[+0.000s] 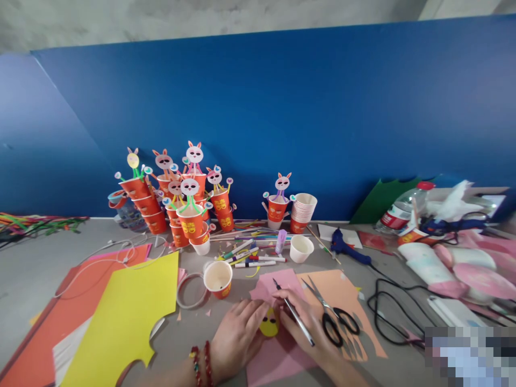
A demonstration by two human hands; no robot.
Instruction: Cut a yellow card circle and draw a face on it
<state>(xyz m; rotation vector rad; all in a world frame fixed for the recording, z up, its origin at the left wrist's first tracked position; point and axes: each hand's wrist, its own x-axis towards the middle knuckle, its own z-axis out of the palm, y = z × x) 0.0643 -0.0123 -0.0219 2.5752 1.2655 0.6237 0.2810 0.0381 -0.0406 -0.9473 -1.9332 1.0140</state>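
We have a small yellow paper face (270,329) with dark eyes lying over a pink sheet (264,371), between our two hands. Our left hand (238,332), fingers together, touches its left edge; we cannot tell whether it pinches the paper or only rests there. Our right hand (308,322) is closed on a pen (297,318), which slants across the fingers with its dark end toward the far side of the pink sheet. Just right of that hand, our black-handled scissors (327,306) lie spread on an orange sheet (343,287). Beyond our left hand stand a paper cup (222,293) and, beside it, a tape roll (180,299). Farther left, a large yellow sheet (129,306) overlaps red paper (48,322). Toward the back of the desk (171,349) we see loose markers (255,264), stacked cups with rabbit faces (189,221), a blue glue gun (349,251) and, at right, a bottle (405,207).
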